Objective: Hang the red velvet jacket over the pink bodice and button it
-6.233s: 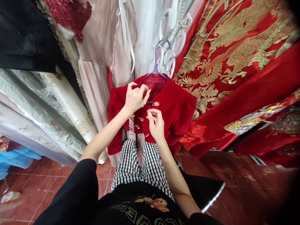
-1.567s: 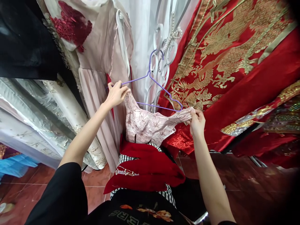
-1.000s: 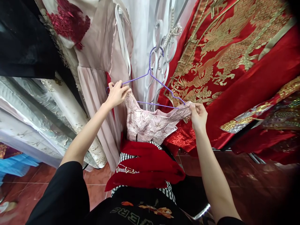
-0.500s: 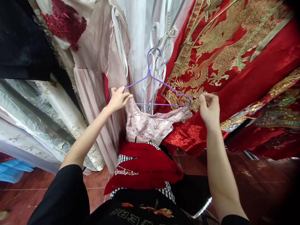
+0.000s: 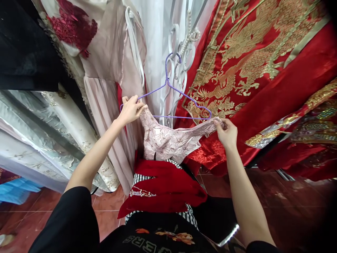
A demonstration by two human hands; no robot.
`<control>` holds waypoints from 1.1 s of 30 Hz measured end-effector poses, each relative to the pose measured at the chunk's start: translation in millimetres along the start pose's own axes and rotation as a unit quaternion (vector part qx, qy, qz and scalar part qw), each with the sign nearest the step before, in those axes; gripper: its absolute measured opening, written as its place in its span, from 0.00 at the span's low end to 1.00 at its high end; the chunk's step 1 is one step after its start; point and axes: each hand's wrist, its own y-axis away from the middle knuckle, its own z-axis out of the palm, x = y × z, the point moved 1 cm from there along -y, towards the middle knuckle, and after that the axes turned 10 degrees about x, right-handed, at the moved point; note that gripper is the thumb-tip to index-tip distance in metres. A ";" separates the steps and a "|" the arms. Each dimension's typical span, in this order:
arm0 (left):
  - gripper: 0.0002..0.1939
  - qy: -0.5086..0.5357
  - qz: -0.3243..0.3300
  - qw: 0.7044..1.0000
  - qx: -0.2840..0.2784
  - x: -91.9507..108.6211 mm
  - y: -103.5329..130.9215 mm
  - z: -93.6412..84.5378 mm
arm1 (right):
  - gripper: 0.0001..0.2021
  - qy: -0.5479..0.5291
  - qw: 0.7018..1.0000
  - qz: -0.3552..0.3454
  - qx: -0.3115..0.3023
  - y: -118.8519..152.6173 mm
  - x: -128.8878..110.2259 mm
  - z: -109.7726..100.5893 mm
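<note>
A pink floral top [image 5: 172, 140] stretches between my hands below a purple wire hanger [image 5: 184, 93]. My left hand [image 5: 131, 109] is closed, pinching the top's left shoulder beside the hanger's left end. With thumb and fingers pressed together, my right hand [image 5: 226, 131] grips the top's right shoulder, just past the hanger's right end. The hanger's hook hangs at a white scrolled metal stand [image 5: 172, 72]. Red velvet cloth [image 5: 168, 186] with a beaded tassel lies under the top, over black-and-white striped fabric.
Pale pink [image 5: 105, 66] and white gowns [image 5: 79, 121] hang at the left. On the right is a red robe with gold embroidery [image 5: 239, 52], with sequined garments [image 5: 308, 119] beyond it. Strings of pearls [image 5: 190, 35] hang on the stand. Red tiles [image 5: 107, 211] cover the floor.
My right hand has moved left and taken hold of the top's right shoulder, which is now pulled out wider. My left hand keeps its pinch, and the hanger has shifted slightly left.
</note>
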 end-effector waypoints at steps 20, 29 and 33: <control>0.20 0.003 0.003 1.000 0.002 3.6 -0.7 -5.9 | 0.11 0.024 0.991 -0.123 -0.040 -31.8 -81.3 30.4; 0.23 0.070 -0.032 0.997 -0.004 5.7 1.5 2.9 | 0.16 0.115 0.950 -0.190 -0.222 -41.1 -101.5 59.7; 0.23 0.141 -0.029 0.989 0.024 -3.1 2.1 -11.0 | 0.16 0.127 0.948 -0.238 -0.170 -33.9 -90.8 65.8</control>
